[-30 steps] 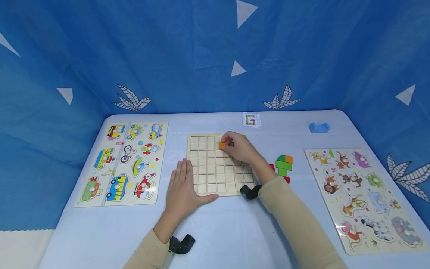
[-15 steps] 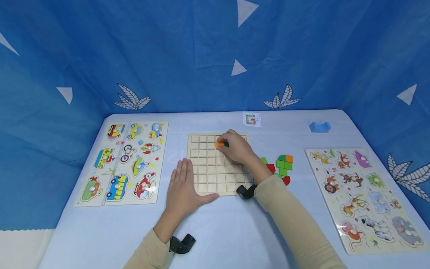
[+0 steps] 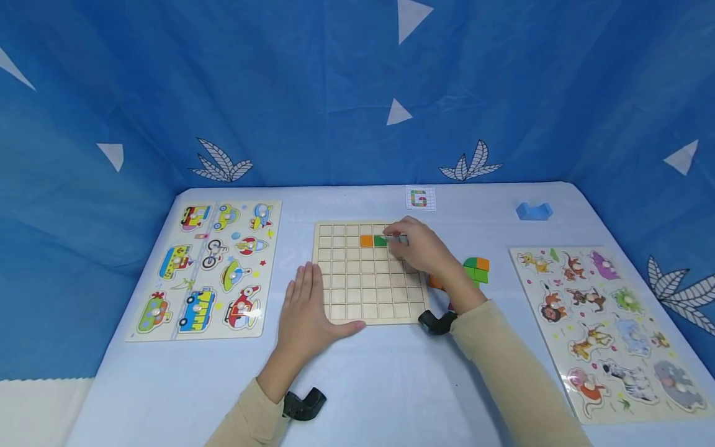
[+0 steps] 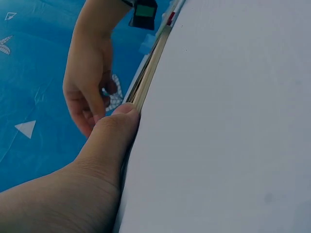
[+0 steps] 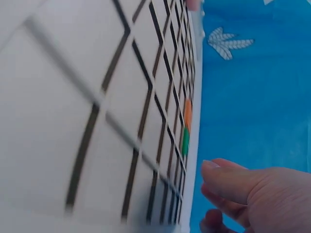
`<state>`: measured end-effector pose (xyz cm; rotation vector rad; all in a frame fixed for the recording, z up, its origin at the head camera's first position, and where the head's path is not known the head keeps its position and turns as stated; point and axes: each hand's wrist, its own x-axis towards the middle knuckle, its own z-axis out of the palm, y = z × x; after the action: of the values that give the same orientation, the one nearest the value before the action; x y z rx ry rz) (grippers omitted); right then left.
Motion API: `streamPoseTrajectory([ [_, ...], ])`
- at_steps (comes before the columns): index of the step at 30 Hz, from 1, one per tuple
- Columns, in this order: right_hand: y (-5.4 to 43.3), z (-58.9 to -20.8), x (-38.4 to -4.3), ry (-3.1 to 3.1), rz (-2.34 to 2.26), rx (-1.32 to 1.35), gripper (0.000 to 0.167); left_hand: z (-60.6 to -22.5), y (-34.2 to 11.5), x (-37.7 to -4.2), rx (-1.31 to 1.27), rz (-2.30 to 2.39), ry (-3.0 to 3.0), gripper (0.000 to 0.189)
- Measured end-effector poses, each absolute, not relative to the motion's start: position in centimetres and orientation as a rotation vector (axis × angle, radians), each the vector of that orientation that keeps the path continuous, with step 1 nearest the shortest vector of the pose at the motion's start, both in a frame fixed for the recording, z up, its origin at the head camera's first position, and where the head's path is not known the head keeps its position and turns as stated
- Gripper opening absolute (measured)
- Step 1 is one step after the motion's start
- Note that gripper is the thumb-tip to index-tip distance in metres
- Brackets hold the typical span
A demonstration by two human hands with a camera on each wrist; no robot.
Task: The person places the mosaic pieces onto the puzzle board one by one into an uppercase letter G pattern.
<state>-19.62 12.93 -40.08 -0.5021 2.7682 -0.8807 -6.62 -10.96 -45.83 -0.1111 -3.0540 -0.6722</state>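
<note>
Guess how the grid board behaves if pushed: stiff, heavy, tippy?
The grid board looks stiff: its edges run straight. Probably light, given its thin side in the left wrist view. Lying flat, it should slide rather than tip, though the left hand at its edge may brace it.

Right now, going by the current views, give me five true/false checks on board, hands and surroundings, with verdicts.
1. The orange square and green piece sit side by side on the grid board. True.
2. The right hand grips the blue block. False: the right hand is over the board; the blue block lies apart on the table.
3. The left hand is at the board's near-left corner. True.
4. The G card lies on the board. False: the G card lies beyond its far edge.
5. The vehicle puzzle is left of the board. True.
</note>
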Motion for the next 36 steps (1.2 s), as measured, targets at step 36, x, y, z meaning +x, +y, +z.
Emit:
streamPoseTrajectory([
  [36,19.6,-40.6,-18.5,2.677,-0.959,-0.368,0.023,-46.0,-11.0,-6.7,-0.103,-0.698,-3.064,0.142],
])
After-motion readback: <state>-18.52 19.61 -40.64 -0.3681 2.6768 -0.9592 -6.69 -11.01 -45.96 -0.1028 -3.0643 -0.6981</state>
